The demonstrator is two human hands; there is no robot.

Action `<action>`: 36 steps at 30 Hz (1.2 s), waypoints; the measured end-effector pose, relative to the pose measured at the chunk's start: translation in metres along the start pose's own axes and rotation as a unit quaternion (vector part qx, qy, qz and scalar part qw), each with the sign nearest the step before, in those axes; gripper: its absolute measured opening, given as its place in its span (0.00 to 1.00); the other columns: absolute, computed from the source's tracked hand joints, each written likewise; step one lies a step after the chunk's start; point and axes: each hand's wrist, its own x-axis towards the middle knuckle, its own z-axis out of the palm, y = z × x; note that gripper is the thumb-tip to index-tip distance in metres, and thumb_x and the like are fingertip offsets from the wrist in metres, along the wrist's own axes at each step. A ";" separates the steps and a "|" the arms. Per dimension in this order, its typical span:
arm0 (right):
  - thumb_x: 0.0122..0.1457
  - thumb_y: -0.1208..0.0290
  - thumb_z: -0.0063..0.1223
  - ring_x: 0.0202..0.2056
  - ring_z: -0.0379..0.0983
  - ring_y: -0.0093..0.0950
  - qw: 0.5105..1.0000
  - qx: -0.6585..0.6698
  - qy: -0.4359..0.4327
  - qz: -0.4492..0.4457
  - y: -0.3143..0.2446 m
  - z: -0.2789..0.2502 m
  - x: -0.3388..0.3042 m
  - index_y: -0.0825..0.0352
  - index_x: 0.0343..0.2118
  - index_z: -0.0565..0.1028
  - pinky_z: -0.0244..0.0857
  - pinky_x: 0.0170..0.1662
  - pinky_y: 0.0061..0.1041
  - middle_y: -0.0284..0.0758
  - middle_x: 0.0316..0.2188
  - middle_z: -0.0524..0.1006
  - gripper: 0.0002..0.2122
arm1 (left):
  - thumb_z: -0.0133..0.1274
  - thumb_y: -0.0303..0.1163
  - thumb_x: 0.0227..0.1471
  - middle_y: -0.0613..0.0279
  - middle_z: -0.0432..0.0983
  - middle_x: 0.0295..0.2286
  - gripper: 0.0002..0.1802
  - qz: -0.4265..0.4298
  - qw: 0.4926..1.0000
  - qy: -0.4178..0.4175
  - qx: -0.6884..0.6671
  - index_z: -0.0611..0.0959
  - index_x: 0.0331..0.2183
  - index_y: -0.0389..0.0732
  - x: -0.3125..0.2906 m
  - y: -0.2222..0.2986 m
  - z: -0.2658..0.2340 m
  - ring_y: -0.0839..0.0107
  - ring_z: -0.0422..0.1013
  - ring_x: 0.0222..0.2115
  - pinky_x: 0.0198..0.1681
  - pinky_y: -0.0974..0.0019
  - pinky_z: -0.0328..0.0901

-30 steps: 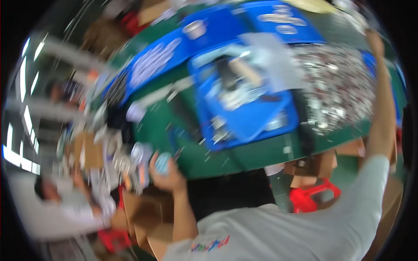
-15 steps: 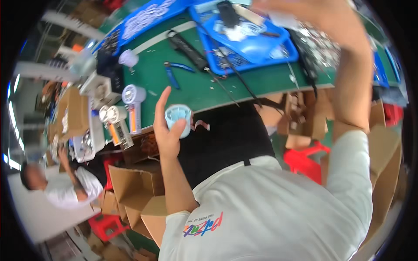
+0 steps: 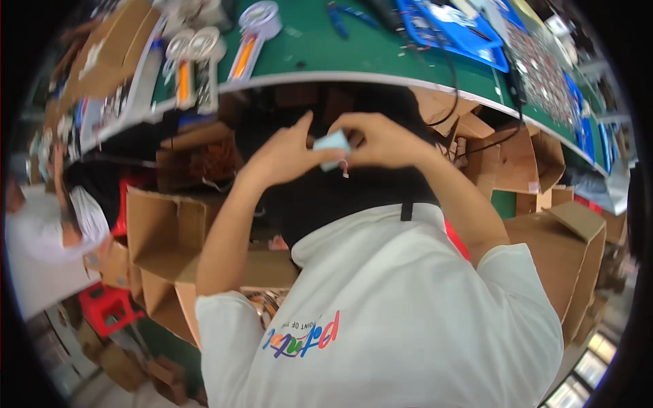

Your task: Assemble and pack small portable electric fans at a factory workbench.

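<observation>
Over my lap, in front of the table edge, both hands meet at a small light blue fan housing [image 3: 331, 145]. My left hand [image 3: 286, 155] grips its left side, the thumb lying along the bottom and the index finger raised. My right hand [image 3: 384, 141] curls around the other side with fingers and thumb bent against it; whether a smaller part is also in those fingers is hidden. A short reddish wire with a pale end [image 3: 345, 170] dangles below the housing.
Handheld fan bodies, one lilac [image 3: 253, 37] and two white [image 3: 197, 64], lie on the green table [image 3: 309, 51]. Blue-handled pliers [image 3: 338, 20] and a blue tray [image 3: 469, 44] are farther back. A black cable [image 3: 454, 88] hangs over the edge. Cardboard boxes [image 3: 166, 234] flank me; a person [image 3: 64, 217] sits left.
My right hand has come back from the far right of the table to the housing. My left hand has brought the housing over my lap, and the view has tilted down.
</observation>
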 end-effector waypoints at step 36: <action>0.56 0.74 0.59 0.27 0.79 0.24 0.990 -0.089 0.019 0.105 0.074 0.021 0.100 0.70 0.31 0.80 0.73 0.33 0.27 0.36 0.26 0.82 0.05 | 0.66 0.45 0.50 0.46 0.80 0.47 0.37 0.156 0.973 0.102 0.139 0.78 0.55 0.30 -0.086 0.030 -0.015 0.51 0.75 0.49 0.53 0.54 0.70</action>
